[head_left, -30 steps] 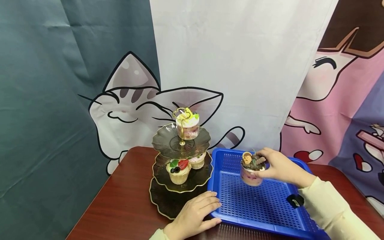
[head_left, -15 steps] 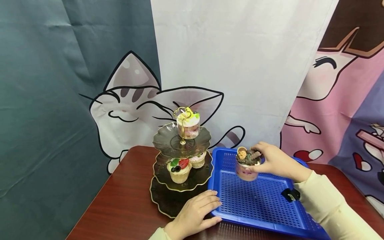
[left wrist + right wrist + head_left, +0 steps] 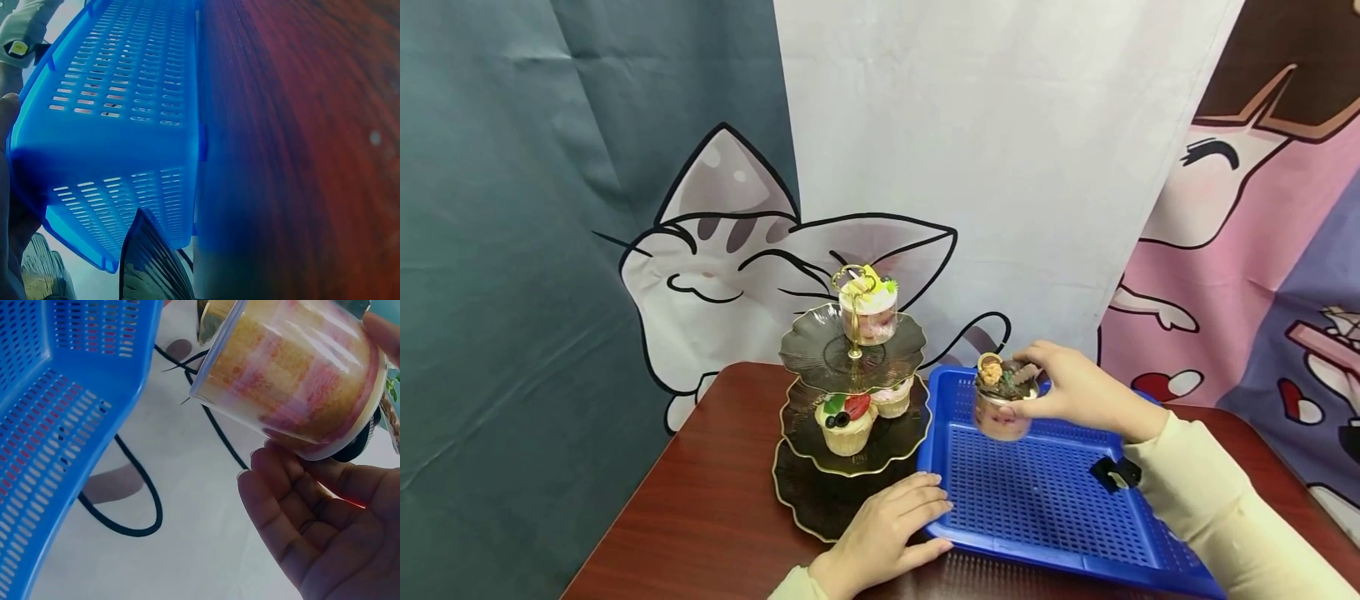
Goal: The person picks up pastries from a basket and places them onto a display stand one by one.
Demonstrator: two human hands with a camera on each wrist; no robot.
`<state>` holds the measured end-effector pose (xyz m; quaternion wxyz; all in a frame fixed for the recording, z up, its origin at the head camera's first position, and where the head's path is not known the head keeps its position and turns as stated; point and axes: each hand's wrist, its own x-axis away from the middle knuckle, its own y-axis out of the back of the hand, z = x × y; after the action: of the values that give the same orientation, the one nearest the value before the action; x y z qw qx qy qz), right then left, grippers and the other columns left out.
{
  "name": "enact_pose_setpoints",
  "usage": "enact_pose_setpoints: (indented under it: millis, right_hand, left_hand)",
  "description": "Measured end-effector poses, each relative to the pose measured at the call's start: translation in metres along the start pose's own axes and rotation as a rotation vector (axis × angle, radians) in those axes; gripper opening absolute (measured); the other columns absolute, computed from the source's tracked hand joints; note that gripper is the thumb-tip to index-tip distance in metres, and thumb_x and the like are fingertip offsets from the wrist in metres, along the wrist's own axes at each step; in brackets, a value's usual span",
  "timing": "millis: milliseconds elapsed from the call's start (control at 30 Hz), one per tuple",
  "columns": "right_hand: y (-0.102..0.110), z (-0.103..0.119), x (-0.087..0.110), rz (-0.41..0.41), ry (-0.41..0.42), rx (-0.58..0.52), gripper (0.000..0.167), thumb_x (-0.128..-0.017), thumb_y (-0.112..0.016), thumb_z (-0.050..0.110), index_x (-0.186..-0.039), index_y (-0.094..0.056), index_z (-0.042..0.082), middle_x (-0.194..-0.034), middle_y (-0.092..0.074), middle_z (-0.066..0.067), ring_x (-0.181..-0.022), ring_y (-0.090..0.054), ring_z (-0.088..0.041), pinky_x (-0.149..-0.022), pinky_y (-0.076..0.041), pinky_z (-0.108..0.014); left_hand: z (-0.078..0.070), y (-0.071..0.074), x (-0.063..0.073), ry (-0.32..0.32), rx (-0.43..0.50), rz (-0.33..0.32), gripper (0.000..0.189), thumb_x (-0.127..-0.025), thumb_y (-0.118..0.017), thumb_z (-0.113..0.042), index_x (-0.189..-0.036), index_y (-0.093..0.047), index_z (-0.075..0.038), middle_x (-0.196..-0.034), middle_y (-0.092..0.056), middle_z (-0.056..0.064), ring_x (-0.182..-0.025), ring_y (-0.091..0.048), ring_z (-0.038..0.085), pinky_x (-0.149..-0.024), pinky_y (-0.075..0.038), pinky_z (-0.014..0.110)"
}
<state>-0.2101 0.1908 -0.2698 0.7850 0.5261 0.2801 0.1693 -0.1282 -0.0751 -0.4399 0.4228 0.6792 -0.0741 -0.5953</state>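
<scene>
My right hand (image 3: 1075, 390) pinches a clear dessert cup (image 3: 1000, 419) between thumb and fingers, above the back left part of the blue plastic basket (image 3: 1045, 500). Pink and cream cake layers show through the cup's wall (image 3: 294, 375) in the right wrist view. Dark chocolate pieces and a round biscuit top it. My left hand (image 3: 887, 527) rests with extended fingers on the basket's near left rim. Left of the basket stands a three-tier cake stand (image 3: 812, 346) with gold edges. Its top tier bears another dessert cup (image 3: 877, 325) with yellow topping.
On the stand's middle tier sit a fruit-topped cupcake (image 3: 847, 435) and a second cupcake (image 3: 892, 403) partly hidden behind it. The gold handle (image 3: 854, 321) rises from the top tier. A cartoon-printed cloth (image 3: 985, 150) hangs behind the red-brown table (image 3: 677, 500).
My right hand has carried the dessert cup leftward and slightly up, toward the cake stand. The left hand stays at the basket's rim.
</scene>
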Motion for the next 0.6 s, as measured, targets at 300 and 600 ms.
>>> enact_pose_setpoints:
  millis: [300, 600]
  right_hand:
    - [0.01, 0.012, -0.006, 0.014, 0.002, -0.015, 0.053, -0.072, -0.079, 0.044, -0.108, -0.064, 0.007, -0.095, -0.063, 0.0, -0.079, -0.057, -0.009, -0.067, -0.051, -0.026]
    - [0.017, 0.022, -0.011, -0.028, 0.033, -0.017, 0.054, -0.071, -0.08, 0.039, -0.111, -0.064, 0.004, -0.095, -0.064, -0.002, -0.079, -0.057, -0.01, -0.067, -0.051, -0.026]
  left_hand:
    - [0.0, 0.0, 0.001, -0.005, -0.012, -0.01, 0.03, -0.088, -0.067, -0.038, -0.107, -0.069, -0.015, -0.109, -0.069, -0.003, -0.119, -0.059, 0.013, -0.11, -0.042, 0.025]
    - [0.0, -0.001, 0.001, -0.006, -0.013, -0.019, 0.029, -0.089, -0.066, -0.038, -0.106, -0.069, -0.015, -0.108, -0.069, -0.003, -0.118, -0.059, 0.013, -0.109, -0.042, 0.025]
